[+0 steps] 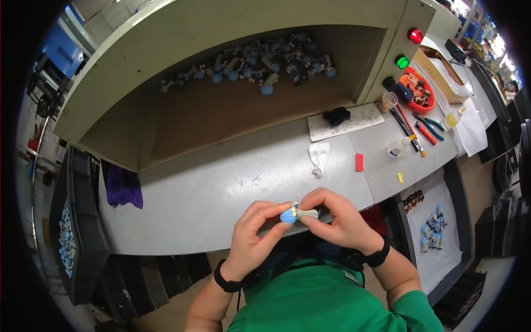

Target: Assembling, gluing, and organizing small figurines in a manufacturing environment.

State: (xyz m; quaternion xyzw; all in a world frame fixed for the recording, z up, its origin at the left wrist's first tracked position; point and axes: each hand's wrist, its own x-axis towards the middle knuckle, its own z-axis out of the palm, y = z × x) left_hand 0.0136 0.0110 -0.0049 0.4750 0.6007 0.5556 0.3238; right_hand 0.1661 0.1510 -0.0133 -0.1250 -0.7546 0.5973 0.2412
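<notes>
Centre of the frame, just below the middle, and here is the small figurine [287, 216], blue and round at its left end, pale at its right, held up near the front edge of the grey bench [199, 216]. The left hand [251, 238] pinches the blue end, thumb below and index finger above. The right hand [343, 224] has its thumb and fingers closed on the pale end, so that's 2 hands clamped on 1 piece!

Up at top centre, a heap of blue-and-white figurines [243, 65] lies inside the open cabinet [265, 15]. Over to the upper right, 2 round lamps on its post: a red lamp [415, 36] above a green lamp [402, 61]. Beyond them, a red bowl [427, 99] of small parts, with pliers [430, 126] just below. Right of centre, a white cloth [319, 158] lies near a red block [359, 162]. At far left, a purple cloth [123, 187] hangs over the bench edge. Lower right, a lined tray [451, 227] bears more small figures!
</notes>
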